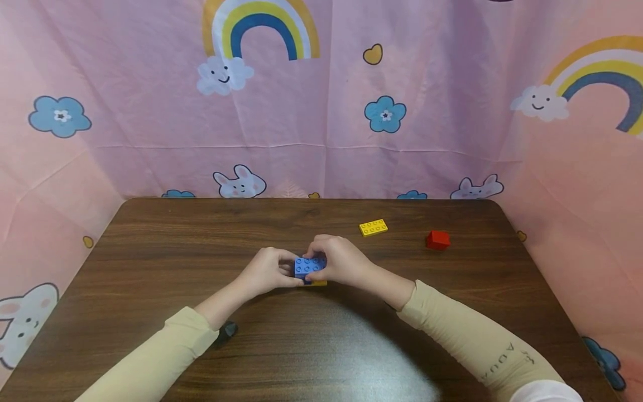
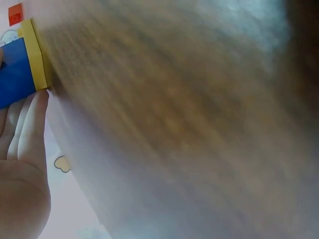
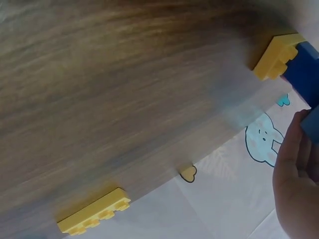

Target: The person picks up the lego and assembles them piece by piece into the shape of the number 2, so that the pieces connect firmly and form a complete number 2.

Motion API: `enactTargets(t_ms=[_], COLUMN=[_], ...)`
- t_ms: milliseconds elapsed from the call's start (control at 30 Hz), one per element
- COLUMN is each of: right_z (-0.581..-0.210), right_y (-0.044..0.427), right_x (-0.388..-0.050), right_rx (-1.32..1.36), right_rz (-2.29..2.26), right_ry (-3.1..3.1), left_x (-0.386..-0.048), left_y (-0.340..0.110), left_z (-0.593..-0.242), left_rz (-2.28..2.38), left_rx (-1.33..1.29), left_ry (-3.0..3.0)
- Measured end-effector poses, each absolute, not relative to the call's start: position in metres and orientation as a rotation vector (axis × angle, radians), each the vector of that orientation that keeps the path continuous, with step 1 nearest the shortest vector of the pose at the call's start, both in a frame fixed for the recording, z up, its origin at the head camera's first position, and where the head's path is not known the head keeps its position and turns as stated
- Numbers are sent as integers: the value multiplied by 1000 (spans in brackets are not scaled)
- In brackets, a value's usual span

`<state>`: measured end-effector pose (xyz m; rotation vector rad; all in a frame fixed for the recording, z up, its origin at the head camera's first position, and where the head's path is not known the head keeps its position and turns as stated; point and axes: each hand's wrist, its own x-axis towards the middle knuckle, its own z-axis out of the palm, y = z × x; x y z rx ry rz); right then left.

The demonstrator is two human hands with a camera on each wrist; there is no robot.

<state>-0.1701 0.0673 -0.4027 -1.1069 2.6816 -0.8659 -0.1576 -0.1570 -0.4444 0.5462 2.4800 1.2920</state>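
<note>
A light blue brick (image 1: 303, 268) is pinched between the thumb and fingers of my right hand (image 1: 344, 262). Directly beneath it is a dark blue brick (image 3: 303, 69), which stands on one part of a yellow plate (image 1: 319, 283); studs of the plate (image 3: 273, 59) show beside it in the right wrist view. My left hand (image 1: 268, 273) holds the dark blue brick (image 2: 16, 74) from the left, fingers behind and thumb in front. Whether the two blue bricks are pressed fully together cannot be told.
Farther back on the brown table (image 1: 201, 223) lies another yellow plate (image 1: 373, 228), with a red brick (image 1: 438, 240) to its right. A small dark object (image 1: 228, 331) is beside the left sleeve. A patterned pink cloth (image 1: 301, 111) hangs behind the table.
</note>
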Motion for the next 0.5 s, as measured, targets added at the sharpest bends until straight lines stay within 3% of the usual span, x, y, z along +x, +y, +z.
enactTargets(t_ms=[500], right_z=[-414], right_y=[69], right_x=[-164], right_rx=[-1145], right_rz=[-927], right_ry=[2732], left_x=[-160], left_y=[-157], left_z=[-448], left_rz=[1304], left_rx=[616], left_ry=[2498])
